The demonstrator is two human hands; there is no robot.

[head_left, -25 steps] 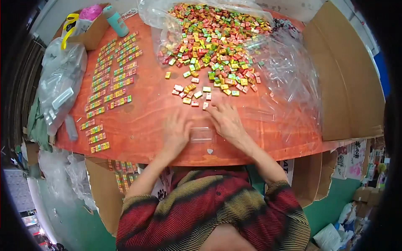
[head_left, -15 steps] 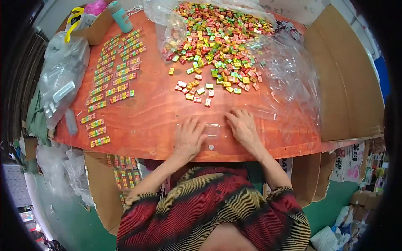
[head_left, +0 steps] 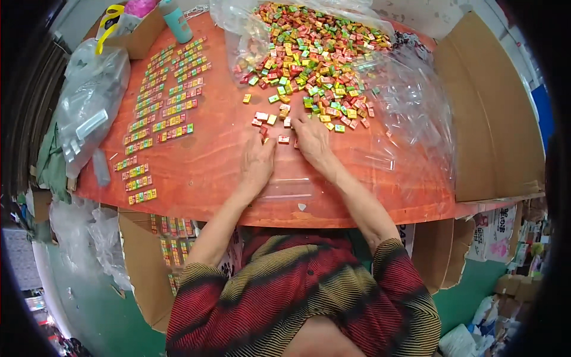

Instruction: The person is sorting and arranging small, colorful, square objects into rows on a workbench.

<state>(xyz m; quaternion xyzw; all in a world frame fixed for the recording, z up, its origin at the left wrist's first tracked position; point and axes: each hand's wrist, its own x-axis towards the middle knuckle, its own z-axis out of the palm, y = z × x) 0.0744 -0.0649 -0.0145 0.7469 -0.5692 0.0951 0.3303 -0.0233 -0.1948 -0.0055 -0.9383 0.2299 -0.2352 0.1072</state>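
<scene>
Small red, yellow and green boxes (head_left: 284,140) lie loose in a little group in front of my hands. My left hand (head_left: 257,163) is at the group's left side, its fingers closed about a small box (head_left: 263,130) at the fingertips. Across from it, my right hand (head_left: 313,143) rests on the right side with fingers stretched forward, touching the boxes. Another box is partly covered by its thumb side. A clear plastic tray (head_left: 288,189) lies flat on the table between my forearms, with no boxes visible in it.
A large heap of small boxes (head_left: 321,53) spills from a clear plastic bag (head_left: 410,95). Filled rows of boxes (head_left: 172,121) line the left of the red table (head_left: 208,184). A turquoise bottle (head_left: 176,22) and cardboard cartons (head_left: 488,113) stand around the edges.
Both hands have moved forward from beside the clear tray to the loose boxes. The left hand has closed about a box, and several boxes in the group have shifted.
</scene>
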